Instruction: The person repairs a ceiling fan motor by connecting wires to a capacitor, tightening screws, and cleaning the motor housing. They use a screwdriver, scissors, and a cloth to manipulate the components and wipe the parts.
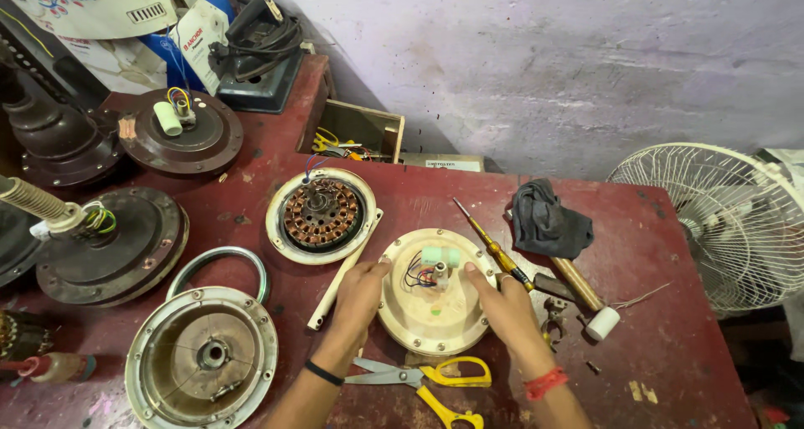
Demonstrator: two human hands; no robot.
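Both hands, left hand (358,292) and right hand (505,306), rest spread and apart on opposite rims of the round cream metal fan-motor cover (435,299), steadying it flat on the red worktable (670,354), wiring upward, yellow-handled scissors (435,377) just beside

White and blue cardboard boxes (109,15) stacked at the far-left corner.

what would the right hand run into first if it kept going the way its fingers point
The right hand rests on the cream round motor cover, fingers pointing up-left. Going on, it would likely meet the pale green capacitor first, though depth is unclear.
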